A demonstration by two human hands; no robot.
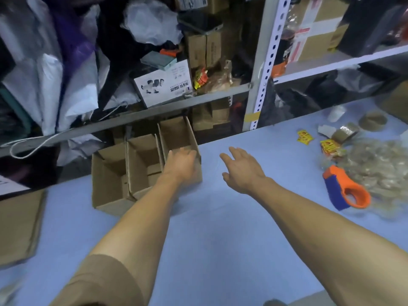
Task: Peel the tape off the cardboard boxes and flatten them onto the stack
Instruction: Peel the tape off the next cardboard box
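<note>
I see both arms stretched over the blue table [220,228]. The right hand [244,171] hovers with fingers spread, holding nothing. The left hand [182,164] lies on the rightmost of three boxes [110,186], fingers relaxed over its rim (I can't tell whether they hook inside). The boxes are plain brown, open-topped and side by side at the table's far edge. Flat cardboard [19,226] lies at the left. To the right sit an orange tape dispenser [344,191] and crumpled tape [379,164]. Behind stands a crowded metal shelf [260,69].
</note>
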